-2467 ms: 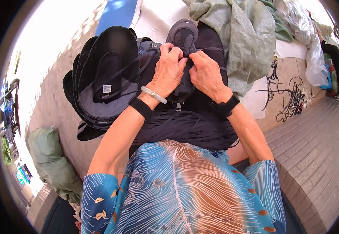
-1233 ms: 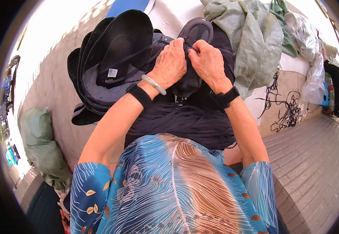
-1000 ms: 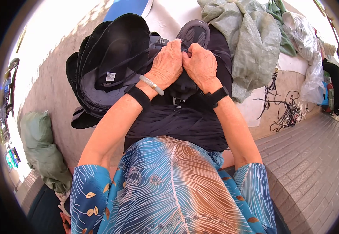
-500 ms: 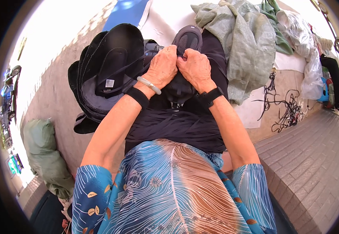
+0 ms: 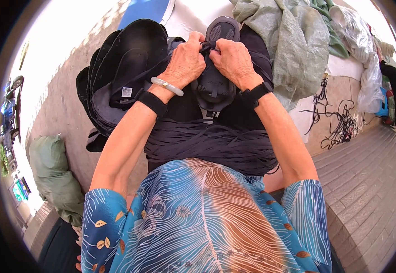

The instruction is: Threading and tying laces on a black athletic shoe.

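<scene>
Hands (image 5: 185,62) moved wider apart — pinching lace (image 5: 208,45); shoe (image 5: 213,83) between.

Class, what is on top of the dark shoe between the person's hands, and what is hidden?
Over the dark shoe, the left hand and right hand hold a dark lace. The shoe's toe shows; whatever lies beneath the fingers cannot be seen.
</scene>
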A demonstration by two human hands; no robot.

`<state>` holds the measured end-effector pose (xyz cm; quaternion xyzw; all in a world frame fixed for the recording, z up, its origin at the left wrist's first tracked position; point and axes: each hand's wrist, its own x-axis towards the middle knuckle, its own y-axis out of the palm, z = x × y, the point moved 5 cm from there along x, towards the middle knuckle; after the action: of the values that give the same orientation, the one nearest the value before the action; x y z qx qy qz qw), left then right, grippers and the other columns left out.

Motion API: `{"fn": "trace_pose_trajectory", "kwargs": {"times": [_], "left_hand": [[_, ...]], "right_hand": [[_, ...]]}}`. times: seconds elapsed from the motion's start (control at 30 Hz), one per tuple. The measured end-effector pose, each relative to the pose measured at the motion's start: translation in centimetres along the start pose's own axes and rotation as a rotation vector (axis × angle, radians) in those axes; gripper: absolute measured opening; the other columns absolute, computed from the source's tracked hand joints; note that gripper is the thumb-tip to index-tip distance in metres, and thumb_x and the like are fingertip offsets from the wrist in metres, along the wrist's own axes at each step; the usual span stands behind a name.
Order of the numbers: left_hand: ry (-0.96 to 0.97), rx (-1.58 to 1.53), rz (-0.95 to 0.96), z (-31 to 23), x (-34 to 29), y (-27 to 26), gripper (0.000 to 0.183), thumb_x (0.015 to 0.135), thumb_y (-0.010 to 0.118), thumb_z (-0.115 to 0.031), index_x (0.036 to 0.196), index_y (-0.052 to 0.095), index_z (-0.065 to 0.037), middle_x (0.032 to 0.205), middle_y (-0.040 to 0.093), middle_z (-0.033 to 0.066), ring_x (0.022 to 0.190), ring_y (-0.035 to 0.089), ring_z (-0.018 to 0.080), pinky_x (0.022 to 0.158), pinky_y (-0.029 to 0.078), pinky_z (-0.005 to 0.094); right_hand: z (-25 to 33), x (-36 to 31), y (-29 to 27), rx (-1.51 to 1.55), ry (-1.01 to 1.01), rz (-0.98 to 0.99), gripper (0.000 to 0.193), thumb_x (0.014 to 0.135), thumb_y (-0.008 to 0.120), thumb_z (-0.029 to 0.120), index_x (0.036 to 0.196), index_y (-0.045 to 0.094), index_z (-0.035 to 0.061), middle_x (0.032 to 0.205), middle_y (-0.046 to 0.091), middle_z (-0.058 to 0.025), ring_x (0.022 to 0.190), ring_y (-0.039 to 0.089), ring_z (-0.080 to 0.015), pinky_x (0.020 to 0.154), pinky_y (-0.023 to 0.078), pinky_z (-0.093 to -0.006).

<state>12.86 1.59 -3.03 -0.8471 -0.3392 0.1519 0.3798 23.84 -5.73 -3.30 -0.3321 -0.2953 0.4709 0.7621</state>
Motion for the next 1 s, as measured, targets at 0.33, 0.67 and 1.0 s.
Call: {"fn": "trace_pose_trajectory", "kwargs": {"times": [0.33, 0.67, 1.0], "left_hand": [[0.235, 0.283, -0.116, -1.1, -1.4, 1.2, 0.023, 0.081, 0.054, -0.004, 0.101, 0.051, 0.004, 0.095, 0.062, 0.0231, 0.092, 0.061, 0.0371, 0.078, 0.051, 0.0427], [0.205, 0.113, 0.035, 0.4, -0.3, 0.5, 0.029, 0.08, 0.048, 0.001, 0.107, 0.059, 0.004, 0.098, 0.063, 0.0248, 0.092, 0.061, 0.0398, 0.082, 0.05, 0.0428], [0.28, -0.078, 0.15, 1.3, 0.6, -0.2, 0.027, 0.08, 0.046, 0.002, 0.104, 0.057, 0.0, 0.096, 0.062, 0.0242, 0.093, 0.059, 0.0396, 0.08, 0.048, 0.0427]], "right_hand": [[0.5, -0.4, 0.4, -0.049, 0.258, 0.018, 0.025, 0.072, 0.063, 0.025, 0.075, 0.063, -0.0001, 0.076, 0.064, -0.0228, 0.076, 0.063, -0.0418, 0.071, 0.051, -0.0464], [1.2, -1.6, 1.0, -0.11, 0.191, 0.03, 0.021, 0.076, 0.061, 0.02, 0.078, 0.058, -0.0006, 0.077, 0.063, -0.0233, 0.077, 0.062, -0.043, 0.07, 0.05, -0.0482], [2.3, -1.6, 1.5, -0.35, -0.051, 0.043, 0.019, 0.082, 0.061, 0.02, 0.079, 0.055, 0.0025, 0.075, 0.064, -0.0158, 0.071, 0.065, -0.0342, 0.063, 0.051, -0.0424]]}}
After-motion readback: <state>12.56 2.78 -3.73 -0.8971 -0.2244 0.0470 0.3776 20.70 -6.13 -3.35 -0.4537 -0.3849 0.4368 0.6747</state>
